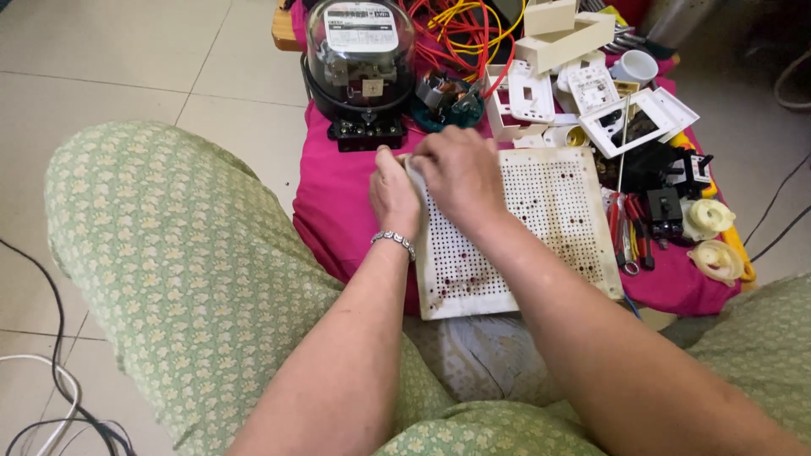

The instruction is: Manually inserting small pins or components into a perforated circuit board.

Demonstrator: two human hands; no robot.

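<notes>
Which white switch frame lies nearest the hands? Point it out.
The white frame with rectangular openings, just beyond the right hand. The square frame with the dark centre lies farther right.

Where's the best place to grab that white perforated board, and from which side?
Probably the perforated board by its near right corner, coming from the right: that edge is bare and overhangs the pink cloth. The left hand and right hand crowd the far left corner, and parts line the far edge.

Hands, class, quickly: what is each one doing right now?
Left hand: closed, gripping the top left corner of the white perforated plastic board.
Right hand: curled over that same corner; grip cannot be told.
</notes>
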